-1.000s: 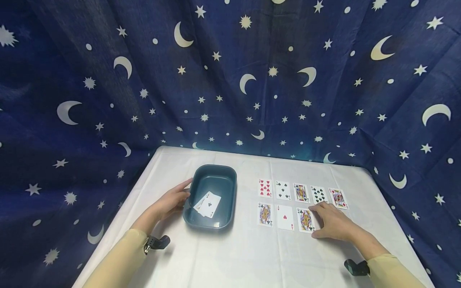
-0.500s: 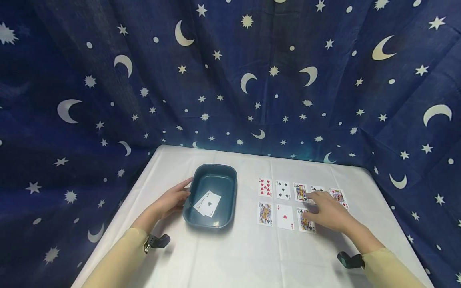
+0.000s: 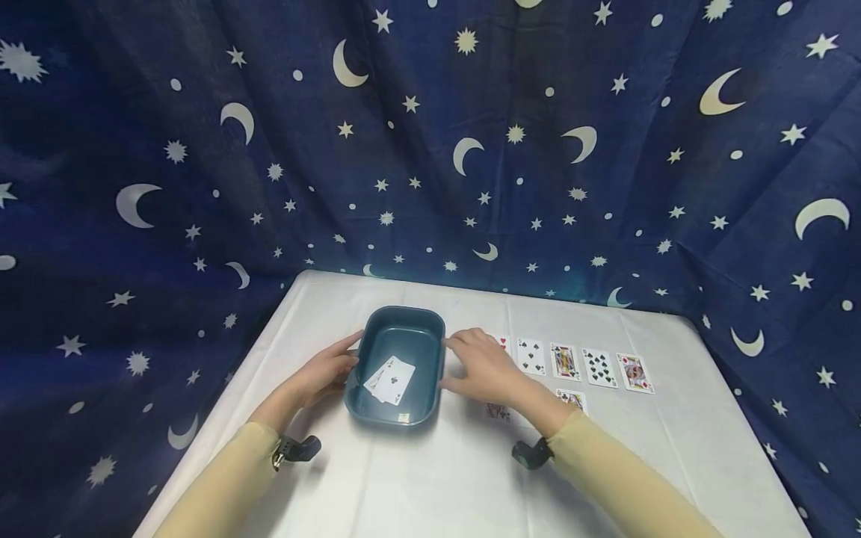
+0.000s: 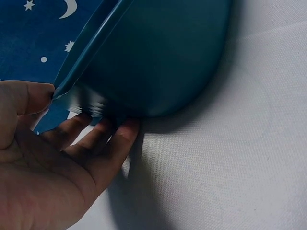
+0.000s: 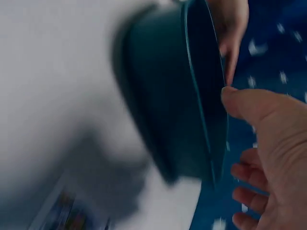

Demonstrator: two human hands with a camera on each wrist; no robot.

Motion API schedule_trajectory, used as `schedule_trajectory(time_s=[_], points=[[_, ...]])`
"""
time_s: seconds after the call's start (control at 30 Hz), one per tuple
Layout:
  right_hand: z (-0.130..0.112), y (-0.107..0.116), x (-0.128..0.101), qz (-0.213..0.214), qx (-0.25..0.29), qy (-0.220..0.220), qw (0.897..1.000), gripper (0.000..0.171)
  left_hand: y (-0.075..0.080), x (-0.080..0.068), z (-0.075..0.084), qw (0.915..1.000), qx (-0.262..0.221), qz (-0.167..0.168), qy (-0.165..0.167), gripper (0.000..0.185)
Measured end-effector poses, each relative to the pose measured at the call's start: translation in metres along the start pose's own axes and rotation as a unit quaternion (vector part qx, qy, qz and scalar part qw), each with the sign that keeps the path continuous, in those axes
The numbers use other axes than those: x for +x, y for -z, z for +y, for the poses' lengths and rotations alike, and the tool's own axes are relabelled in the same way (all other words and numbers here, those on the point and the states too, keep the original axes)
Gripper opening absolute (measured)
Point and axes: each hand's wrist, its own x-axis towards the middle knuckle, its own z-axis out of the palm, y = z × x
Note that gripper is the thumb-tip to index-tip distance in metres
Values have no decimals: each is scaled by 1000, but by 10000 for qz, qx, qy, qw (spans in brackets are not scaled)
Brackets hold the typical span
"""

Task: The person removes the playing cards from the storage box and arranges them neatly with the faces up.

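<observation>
A dark teal plastic tub (image 3: 403, 338) stands on the white cloth, with a few overlapping playing cards inside, an ace of clubs (image 3: 397, 382) on top. My left hand (image 3: 321, 379) rests against its left side. In the left wrist view the thumb touches the rim and the extended fingers (image 4: 112, 148) lie low along the outer wall. My right hand (image 3: 486, 370) is at the tub's right side, holding no card. The right wrist view shows its thumb (image 5: 240, 101) right at the rim, the other fingers loosely bent away from the wall.
Right of the tub lie two rows of face-up cards, including a ten of spades (image 3: 599, 368) and a king of diamonds (image 3: 635, 373). My right forearm covers much of the near row; a queen (image 3: 572, 398) shows beyond it. A starry blue curtain (image 3: 430, 134) encloses the table.
My right hand has moved left from over the cards at the right to the tub's right side. The left hand, the tub and the cards in it stay as they were.
</observation>
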Motion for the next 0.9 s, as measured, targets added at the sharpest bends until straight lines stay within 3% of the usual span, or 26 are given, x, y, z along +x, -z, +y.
schedule_trajectory(time_s=[0.17,0.37,0.5,0.7,0.9], points=[[-36,-23,31,-466,-661,383,9960,71,-1,-1,2,10000,-35,-18,29,65],[-55,-48,54,-957,-1315,263,9863,74,-2,-2,2,10000,-49,-35,18,65],[-60,-57,62,-1228,-1369,18,9829,85,-1,0,1,10000,-58,-27,21,65],[-62,-61,67,-1309,-1466,-93,9804,91,-1,0,2,10000,-9,-33,16,65],[-59,-60,69,-1576,-1426,73,9771,82,-1,-2,3,10000,-18,-75,-30,66]])
